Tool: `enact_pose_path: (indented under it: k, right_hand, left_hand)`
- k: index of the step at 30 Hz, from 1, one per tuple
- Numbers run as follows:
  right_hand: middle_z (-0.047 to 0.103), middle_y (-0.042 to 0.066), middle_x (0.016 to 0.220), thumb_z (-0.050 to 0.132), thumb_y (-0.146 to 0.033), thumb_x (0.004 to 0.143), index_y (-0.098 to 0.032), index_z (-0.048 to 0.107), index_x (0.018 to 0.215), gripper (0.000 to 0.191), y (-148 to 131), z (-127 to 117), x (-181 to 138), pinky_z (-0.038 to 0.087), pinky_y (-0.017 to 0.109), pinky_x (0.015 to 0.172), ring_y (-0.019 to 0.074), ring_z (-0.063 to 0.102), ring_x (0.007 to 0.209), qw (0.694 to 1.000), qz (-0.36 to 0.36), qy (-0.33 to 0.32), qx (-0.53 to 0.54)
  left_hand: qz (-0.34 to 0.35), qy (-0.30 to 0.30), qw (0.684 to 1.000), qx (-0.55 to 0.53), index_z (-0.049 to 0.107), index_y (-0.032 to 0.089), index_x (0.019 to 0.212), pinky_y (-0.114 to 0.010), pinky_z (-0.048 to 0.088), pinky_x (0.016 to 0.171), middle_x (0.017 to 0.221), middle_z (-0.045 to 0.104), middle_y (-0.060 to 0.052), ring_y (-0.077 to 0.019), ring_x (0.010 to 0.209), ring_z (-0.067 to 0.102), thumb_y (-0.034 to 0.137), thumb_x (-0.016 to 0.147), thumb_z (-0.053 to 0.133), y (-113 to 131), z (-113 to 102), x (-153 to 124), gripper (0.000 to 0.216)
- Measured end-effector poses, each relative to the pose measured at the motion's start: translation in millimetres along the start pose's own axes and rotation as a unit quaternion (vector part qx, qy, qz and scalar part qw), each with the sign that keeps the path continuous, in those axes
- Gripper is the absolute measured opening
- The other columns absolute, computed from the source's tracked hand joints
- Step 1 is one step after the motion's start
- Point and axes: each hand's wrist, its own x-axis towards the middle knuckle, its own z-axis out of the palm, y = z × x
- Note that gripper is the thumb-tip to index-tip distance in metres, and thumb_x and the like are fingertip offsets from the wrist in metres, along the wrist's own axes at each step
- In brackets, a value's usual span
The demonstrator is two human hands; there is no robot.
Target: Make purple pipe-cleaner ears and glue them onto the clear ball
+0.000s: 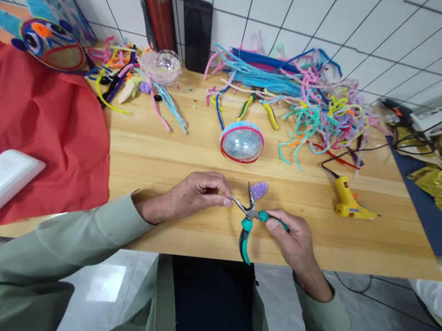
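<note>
My right hand (293, 237) is closed around one handle of the needle-nose pliers (252, 213), whose handles are teal and black. The jaws are spread wide, and the other handle points toward the table's front edge. Thumb and fingers of my left hand (204, 193) are pinched together at the tip of one jaw; whether they hold the jaw or something small there, I cannot tell. Just behind the pliers is a purple, fuzzy oval piece (259, 190). Farther back sits a clear dome (242, 143) with a red and pink rim and a light blue fuzzy edge.
A yellow glue gun (351, 199) lies at right, its cord trailing back. Bundled and loose pipe cleaners (268, 73) line the back, near yellow-handled pliers (270, 115). A phone (195, 34) and red thermos (157, 6) stand by the wall. Red cloth (64, 125) covers the left.
</note>
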Motion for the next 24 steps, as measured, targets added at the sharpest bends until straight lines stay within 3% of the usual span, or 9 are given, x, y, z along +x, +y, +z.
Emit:
enact_pose_path:
  k: [7, 11, 13, 16, 20, 24]
  right_hand:
    - [0.065, -0.001, 0.063, 0.074, -0.063, 0.097, -0.022, 0.088, 0.096, 0.044, 5, 0, -2, 0.041, 0.025, 0.050, 0.0121, 0.049, 0.052, 0.994, 0.070, 0.017, 0.078]
    - [0.059, -0.002, 0.061, 0.074, -0.061, 0.097, -0.020, 0.087, 0.098, 0.043, 6, 1, -5, 0.035, 0.025, 0.049, 0.0107, 0.042, 0.052, 0.987, 0.107, 0.020, 0.118]
    - [0.061, -0.002, 0.062, 0.075, -0.059, 0.097, -0.020, 0.088, 0.097, 0.041, 6, 0, -5, 0.037, 0.025, 0.050, 0.0110, 0.044, 0.053, 0.989, 0.098, 0.022, 0.108]
    - [0.065, -0.001, 0.063, 0.076, -0.054, 0.096, -0.022, 0.088, 0.095, 0.035, 4, 0, -2, 0.041, 0.024, 0.050, 0.0120, 0.049, 0.053, 0.995, 0.063, 0.034, 0.070]
    - [0.069, -0.002, 0.065, 0.076, -0.046, 0.097, -0.023, 0.088, 0.093, 0.027, 3, 2, 2, 0.045, 0.023, 0.051, 0.0128, 0.055, 0.054, 0.998, 0.027, 0.050, 0.037]
    - [0.072, -0.003, 0.066, 0.075, -0.040, 0.099, -0.023, 0.088, 0.097, 0.021, 5, 3, 0, 0.047, 0.022, 0.051, 0.0129, 0.059, 0.054, 0.998, -0.009, 0.055, 0.015]
  left_hand:
    - [-0.121, 0.018, 0.990, -0.064, 0.084, 0.018, 0.102, -0.029, 0.059, 0.078, 0.092, 0.082, -0.007, -0.0177, 0.082, 0.073, 0.053, 0.090, 0.088, 3, 6, -2, 0.038]
    - [-0.142, 0.052, 0.983, -0.107, 0.079, 0.017, 0.101, -0.023, 0.052, 0.066, 0.075, 0.073, 0.001, -0.0113, 0.067, 0.063, 0.044, 0.080, 0.096, 0, 10, -3, 0.038]
    - [-0.132, 0.078, 0.983, -0.100, 0.076, 0.017, 0.090, -0.022, 0.049, 0.062, 0.071, 0.070, 0.002, -0.0098, 0.064, 0.059, 0.041, 0.078, 0.098, -1, 11, -4, 0.035]
    - [-0.119, 0.093, 0.986, -0.064, 0.079, 0.016, 0.084, -0.025, 0.054, 0.067, 0.079, 0.078, -0.004, -0.0138, 0.071, 0.066, 0.046, 0.081, 0.095, 1, 11, -5, 0.034]
    - [-0.121, 0.067, 0.990, -0.031, 0.088, 0.019, 0.102, -0.027, 0.056, 0.066, 0.101, 0.087, -0.010, -0.0138, 0.067, 0.066, 0.051, 0.094, 0.083, 5, 9, -6, 0.034]
    - [-0.100, 0.022, 0.994, -0.031, 0.083, 0.021, 0.126, -0.028, 0.060, 0.071, 0.112, 0.086, -0.010, -0.0111, 0.064, 0.063, 0.048, 0.105, 0.071, 4, 6, -7, 0.037]
